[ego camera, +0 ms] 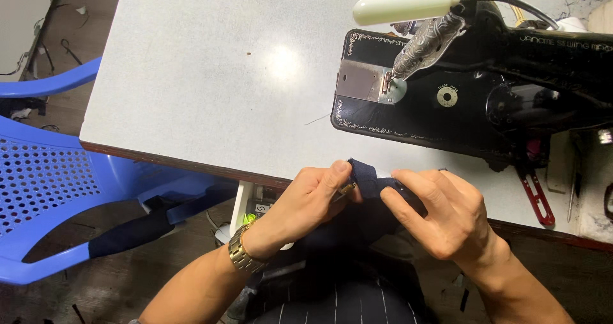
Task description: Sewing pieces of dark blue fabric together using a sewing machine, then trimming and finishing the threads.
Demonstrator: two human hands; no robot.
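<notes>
We held a dark navy cloth [370, 177] between both hands at the near edge of the table [191, 88], just in front of the sewing machine [460, 100]. Our left hand [306, 199] was curled nearly shut, thumb and forefinger pinching the cloth's folded upper edge; a small gold-coloured bit showed at that pinch, too small to tell what it was. Our right hand [440, 212] was half closed, the fingers bent over the cloth from the right and pressing it down, the thumb tucked beneath where we could not see it. The cloth looked soft and matte, bunched into a thick fold that ran down toward our lap, where a darker pinstriped fabric [345, 305] lay. A gold metal watch [241, 250] with a linked band sat on our left wrist. The table was pale, speckled and smooth, with a bright glare spot on it. The machine was glossy black with fine gilt scrollwork along its base, a steel plate [361, 81] and an engraved silvery face. A cream tubular lamp [402, 6] on a flexible neck hung above it. A blue perforated plastic chair [51, 183] stood to the left, a strip of navy cloth draped across it.
</notes>
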